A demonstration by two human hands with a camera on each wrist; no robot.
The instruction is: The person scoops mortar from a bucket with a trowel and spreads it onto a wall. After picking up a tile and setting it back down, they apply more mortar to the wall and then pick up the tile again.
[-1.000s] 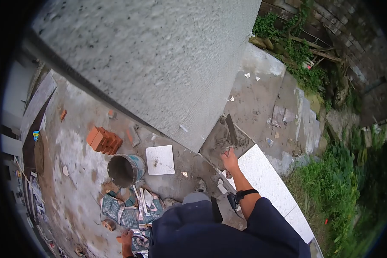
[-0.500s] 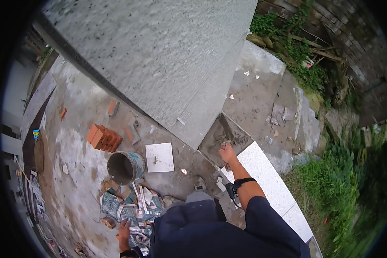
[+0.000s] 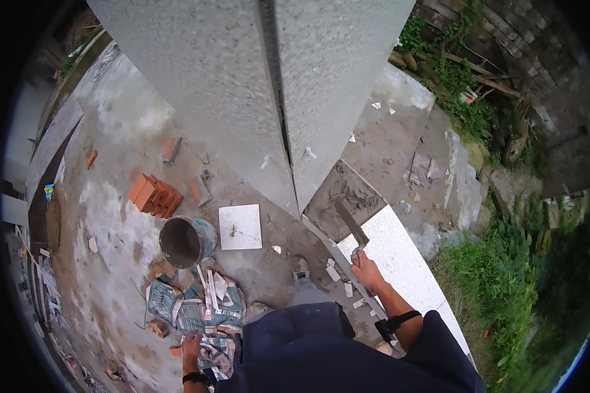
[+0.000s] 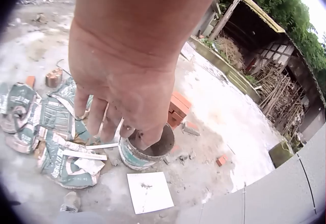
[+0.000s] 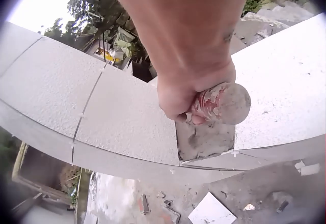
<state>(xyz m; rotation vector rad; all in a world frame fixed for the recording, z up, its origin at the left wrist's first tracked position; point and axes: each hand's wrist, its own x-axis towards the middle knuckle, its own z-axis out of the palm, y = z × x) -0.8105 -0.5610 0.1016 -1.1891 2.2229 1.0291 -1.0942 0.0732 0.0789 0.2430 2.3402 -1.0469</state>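
My right hand (image 3: pixel 368 274) grips a mortar-smeared trowel (image 3: pixel 353 226), its long narrow blade pointing up and left over the edge of the grey wet mortar (image 3: pixel 339 190). In the right wrist view, the fingers curl round the trowel's round, crusted handle (image 5: pixel 229 103), and the bare mortar patch (image 5: pixel 204 141) shows below, between pale tiles. The white tile (image 3: pixel 403 252) on the ledge lies just beyond the blade. My left hand (image 4: pixel 122 86) hangs with loose fingers and holds nothing; it overlaps the bucket (image 4: pixel 137 158) in its wrist view.
A tiled pillar (image 3: pixel 269 105) rises at the mortar's corner. On the ground to the left are stacked red bricks (image 3: pixel 154 195), a loose white tile (image 3: pixel 240 227) and crumpled cement bags (image 3: pixel 196 308). Broken tile bits (image 3: pixel 334 272) lie along the ledge; grass (image 3: pixel 498 288) grows at right.
My right hand has drawn back from the mortar towards my body, and the trowel blade now lies nearer the white tile. The head view has shifted, showing the pillar's corner; the left hand stays low.
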